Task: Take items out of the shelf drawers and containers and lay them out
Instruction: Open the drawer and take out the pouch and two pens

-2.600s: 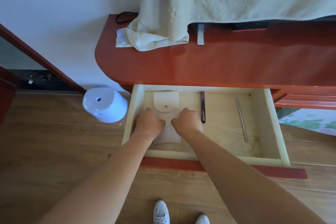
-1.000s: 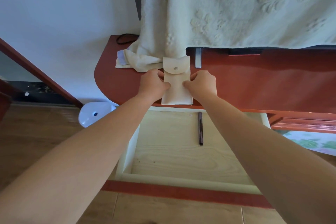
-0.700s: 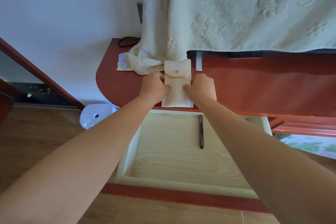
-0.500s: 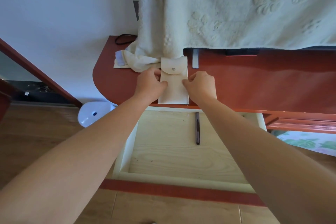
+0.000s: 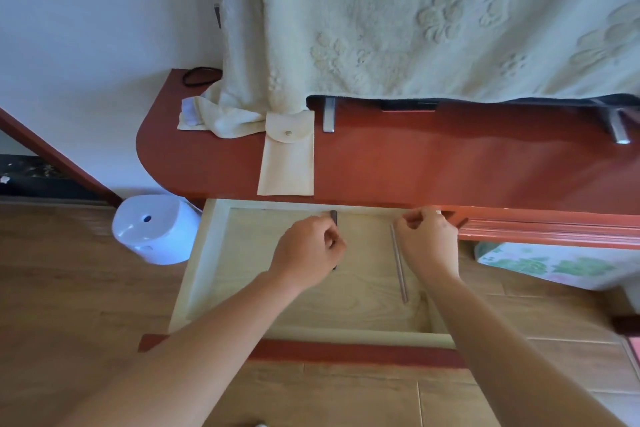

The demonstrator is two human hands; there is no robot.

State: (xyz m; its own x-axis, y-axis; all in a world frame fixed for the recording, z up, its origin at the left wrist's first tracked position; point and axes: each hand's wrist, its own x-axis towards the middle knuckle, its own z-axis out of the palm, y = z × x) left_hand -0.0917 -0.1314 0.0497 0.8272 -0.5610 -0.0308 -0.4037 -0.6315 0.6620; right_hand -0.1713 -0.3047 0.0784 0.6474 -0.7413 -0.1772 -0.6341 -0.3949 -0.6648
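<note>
A cream pouch (image 5: 287, 163) with a snap flap lies flat on the red shelf top (image 5: 450, 166), just above the pulled-out wooden drawer (image 5: 194, 270). Neither hand touches the pouch. My left hand (image 5: 308, 250) is down in the drawer with its fingers curled around a dark pen (image 5: 334, 216); only the pen's two ends show. My right hand (image 5: 427, 243) hovers over the drawer's right side, fingers curled with nothing in them. It is beside the top end of a thin silver rod (image 5: 401, 274) that lies on the drawer floor.
A cream blanket (image 5: 415, 28) hangs over the back of the shelf top, its corner touching the pouch. A black cable (image 5: 201, 74) sits at the far left. A white plastic stool (image 5: 156, 232) stands on the wooden floor left of the drawer.
The pouch went from the drawer up onto the shelf top and both hands let go of it. Both hands then came down into the drawer, the left onto the pen.
</note>
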